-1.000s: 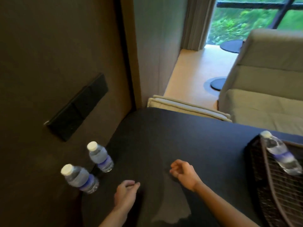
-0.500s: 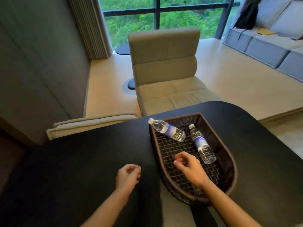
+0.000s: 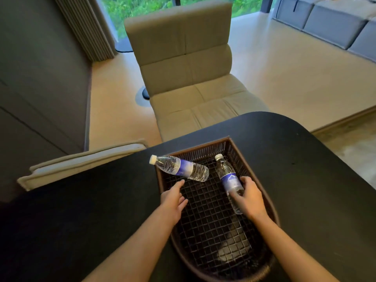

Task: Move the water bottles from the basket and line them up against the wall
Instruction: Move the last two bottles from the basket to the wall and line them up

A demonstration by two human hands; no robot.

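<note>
A dark woven basket [image 3: 270, 202] sits on the black table [image 3: 101, 200]. Two clear water bottles with blue labels and white caps lie in it. The left bottle [image 3: 179, 167] rests across the basket's left rim, cap pointing left. The right bottle [image 3: 226, 174] lies lengthwise, cap pointing away. My right hand [image 3: 249, 196] is wrapped around the right bottle's lower half. Just below the left bottle, my left hand [image 3: 173, 197] hovers over the rim with fingers apart, not touching it. The wall and the bottles standing there are out of view.
A beige padded chair [image 3: 189, 64] stands beyond the table's far edge. A second beige chair back [image 3: 81, 161] shows at the left edge. A grey sofa [image 3: 333, 23] is at the far right, and a dark wall panel [image 3: 40, 68] runs on the left.
My view swung right from the wall and its two standing bottles to the basket. Both hands reached into the basket; my right hand closed on the right bottle, my left opened.
</note>
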